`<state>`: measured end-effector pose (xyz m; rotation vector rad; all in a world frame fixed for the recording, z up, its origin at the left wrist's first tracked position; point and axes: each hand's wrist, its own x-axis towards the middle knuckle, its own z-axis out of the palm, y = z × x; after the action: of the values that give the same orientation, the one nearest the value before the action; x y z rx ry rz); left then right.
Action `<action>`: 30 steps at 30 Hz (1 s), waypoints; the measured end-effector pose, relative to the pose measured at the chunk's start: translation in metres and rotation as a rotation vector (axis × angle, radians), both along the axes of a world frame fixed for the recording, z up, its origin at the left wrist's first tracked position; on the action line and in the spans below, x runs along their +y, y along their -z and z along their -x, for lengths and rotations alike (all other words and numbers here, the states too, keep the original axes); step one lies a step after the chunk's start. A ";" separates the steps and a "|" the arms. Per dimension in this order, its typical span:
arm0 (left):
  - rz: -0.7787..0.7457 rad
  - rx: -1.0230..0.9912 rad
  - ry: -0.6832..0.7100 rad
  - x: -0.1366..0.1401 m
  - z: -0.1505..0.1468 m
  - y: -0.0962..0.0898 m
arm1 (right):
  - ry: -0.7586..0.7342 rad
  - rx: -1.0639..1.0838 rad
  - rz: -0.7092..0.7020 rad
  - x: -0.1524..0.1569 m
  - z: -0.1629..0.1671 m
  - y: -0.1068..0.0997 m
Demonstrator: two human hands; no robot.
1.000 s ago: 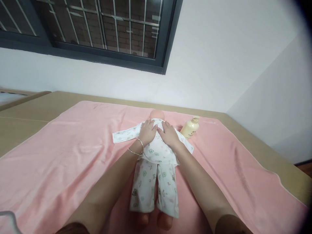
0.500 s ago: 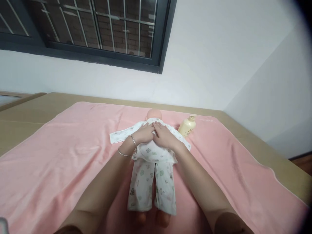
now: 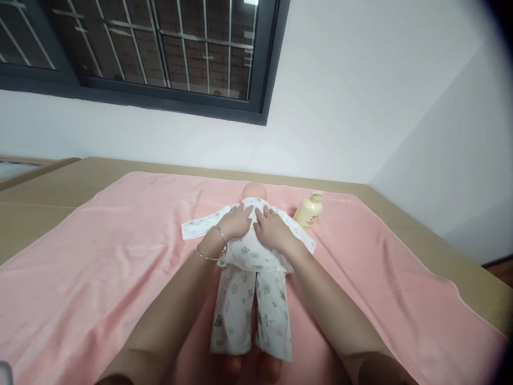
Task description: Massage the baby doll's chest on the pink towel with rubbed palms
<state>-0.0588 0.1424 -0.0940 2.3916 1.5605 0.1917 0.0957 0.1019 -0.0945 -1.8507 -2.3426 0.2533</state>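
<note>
A baby doll lies face down on a pink towel, head toward the wall. It wears a white printed top and matching trousers. My left hand, with two thin bangles at the wrist, lies flat on the doll's upper back. Beside it, my right hand rests flat on the back too, fingers spread. Neither hand holds anything. One sleeve stretches out to the left.
A cream lotion bottle lies on the towel just right of the doll's head. The towel covers a tan mattress set against a white wall under a barred window. A wall corner stands at the right.
Both hands came together at the middle of the doll's upper back, then spread slightly apart again. The view shifted a little.
</note>
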 end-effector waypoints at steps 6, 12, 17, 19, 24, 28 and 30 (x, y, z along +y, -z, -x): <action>-0.017 -0.035 0.043 -0.001 0.002 -0.007 | -0.087 0.092 0.000 0.005 -0.007 -0.002; -0.065 -0.100 -0.136 0.010 -0.007 0.014 | 0.047 0.262 -0.110 0.039 -0.018 0.023; 0.128 0.058 -0.035 -0.008 -0.002 -0.010 | -0.001 0.100 0.030 0.009 -0.006 -0.001; 0.213 0.124 0.078 -0.019 0.002 -0.027 | -0.069 0.030 0.102 -0.010 -0.002 -0.017; 0.208 0.157 0.149 -0.030 0.003 -0.042 | -0.163 0.028 0.165 -0.028 -0.004 -0.035; 0.052 0.047 -0.052 -0.012 -0.006 -0.015 | -0.038 0.148 0.077 0.005 -0.016 -0.011; -0.035 -0.040 -0.176 -0.001 -0.009 0.002 | 0.016 0.183 0.014 0.023 -0.020 0.004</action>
<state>-0.0498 0.1414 -0.0957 2.2603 1.7631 0.3041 0.1155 0.1249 -0.0985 -1.7687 -2.2085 0.4194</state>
